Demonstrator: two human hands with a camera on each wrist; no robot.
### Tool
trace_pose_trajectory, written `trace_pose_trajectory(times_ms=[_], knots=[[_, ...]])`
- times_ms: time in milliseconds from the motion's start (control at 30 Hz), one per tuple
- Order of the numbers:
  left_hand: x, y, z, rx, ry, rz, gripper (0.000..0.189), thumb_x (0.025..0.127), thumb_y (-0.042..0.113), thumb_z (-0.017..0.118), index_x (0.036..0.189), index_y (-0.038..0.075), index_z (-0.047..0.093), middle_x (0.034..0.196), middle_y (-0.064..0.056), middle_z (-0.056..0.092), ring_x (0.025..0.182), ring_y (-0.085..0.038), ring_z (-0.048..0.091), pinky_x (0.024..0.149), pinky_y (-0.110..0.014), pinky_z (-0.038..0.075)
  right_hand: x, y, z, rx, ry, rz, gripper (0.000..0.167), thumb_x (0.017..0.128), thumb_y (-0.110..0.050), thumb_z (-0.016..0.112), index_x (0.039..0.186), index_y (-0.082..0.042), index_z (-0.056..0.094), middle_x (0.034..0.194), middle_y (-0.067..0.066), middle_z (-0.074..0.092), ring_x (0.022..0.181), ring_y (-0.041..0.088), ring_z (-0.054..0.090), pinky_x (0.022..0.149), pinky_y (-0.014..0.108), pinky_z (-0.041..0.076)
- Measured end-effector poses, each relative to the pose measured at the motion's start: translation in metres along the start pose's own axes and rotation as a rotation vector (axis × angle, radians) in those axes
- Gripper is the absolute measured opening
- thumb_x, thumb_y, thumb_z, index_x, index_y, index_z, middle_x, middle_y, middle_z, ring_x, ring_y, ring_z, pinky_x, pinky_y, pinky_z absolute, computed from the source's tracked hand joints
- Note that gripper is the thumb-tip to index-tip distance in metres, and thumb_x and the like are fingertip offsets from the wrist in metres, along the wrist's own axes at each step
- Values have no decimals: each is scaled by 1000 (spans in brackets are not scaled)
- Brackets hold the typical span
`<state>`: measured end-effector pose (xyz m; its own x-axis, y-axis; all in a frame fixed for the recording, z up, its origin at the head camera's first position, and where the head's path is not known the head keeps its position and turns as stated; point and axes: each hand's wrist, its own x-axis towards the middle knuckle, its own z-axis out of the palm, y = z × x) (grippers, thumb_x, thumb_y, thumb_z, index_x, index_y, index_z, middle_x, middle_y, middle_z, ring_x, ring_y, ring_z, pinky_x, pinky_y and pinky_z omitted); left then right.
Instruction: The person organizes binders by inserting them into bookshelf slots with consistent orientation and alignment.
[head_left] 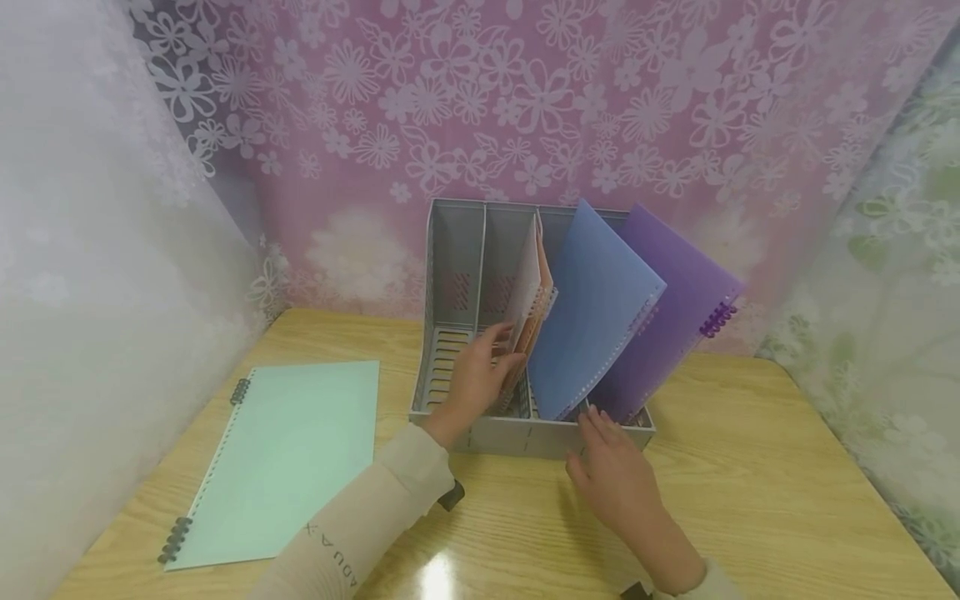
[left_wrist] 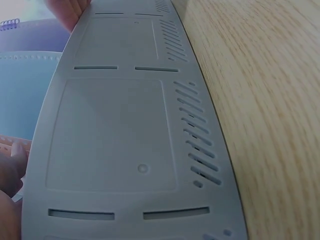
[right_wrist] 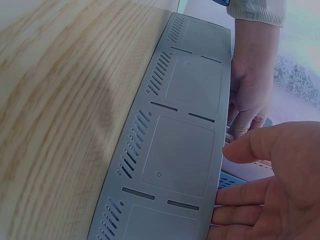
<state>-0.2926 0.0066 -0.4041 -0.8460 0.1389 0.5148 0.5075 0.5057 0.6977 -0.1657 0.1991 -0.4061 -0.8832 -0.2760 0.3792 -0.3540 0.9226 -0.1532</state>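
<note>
A grey file organizer [head_left: 491, 433] with upright dividers stands on the table. My left hand [head_left: 472, 379] pinches the front edge of a peach loose-leaf notebook [head_left: 536, 287], which stands upright in the second compartment from the left. To its right, a blue notebook [head_left: 592, 308] and a purple notebook [head_left: 675, 300] lean toward the right in the organizer. My right hand [head_left: 618, 479] rests its extended fingertips on the organizer's front rim, below the blue notebook; the right wrist view shows its thumb [right_wrist: 245, 147] near the same rim. The peach notebook's lower part is partly hidden by my left hand.
A mint green loose-leaf notebook [head_left: 292, 458] with black rings lies flat on the wooden table [head_left: 750, 467], left of the organizer. The leftmost compartment [head_left: 450, 358] shows its slotted floor. Floral curtains [head_left: 487, 100] hang behind and at both sides.
</note>
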Motion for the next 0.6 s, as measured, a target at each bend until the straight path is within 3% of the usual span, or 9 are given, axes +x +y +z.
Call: trace_pose_trajectory(times_ms=[367,600], knots=[[-3,-2,-3,-14,-48,-28,57,89,30,72,137,10,49,125,-11,63,102,-27,67,81,-36,58,1,1,1,-11,-29,19,52,89,-19,65,126,16,54,134,32,50,125,46,48,104,54,40],[-7,-1,-8,-31,-70,-65,61,91,39,68,141,12,45,129,-12,60,108,-28,64,84,-40,56,-6,4,11,-18,-19,-57,69,85,-19,70,132,21,42,139,39,39,129,53,38,106,61,34]])
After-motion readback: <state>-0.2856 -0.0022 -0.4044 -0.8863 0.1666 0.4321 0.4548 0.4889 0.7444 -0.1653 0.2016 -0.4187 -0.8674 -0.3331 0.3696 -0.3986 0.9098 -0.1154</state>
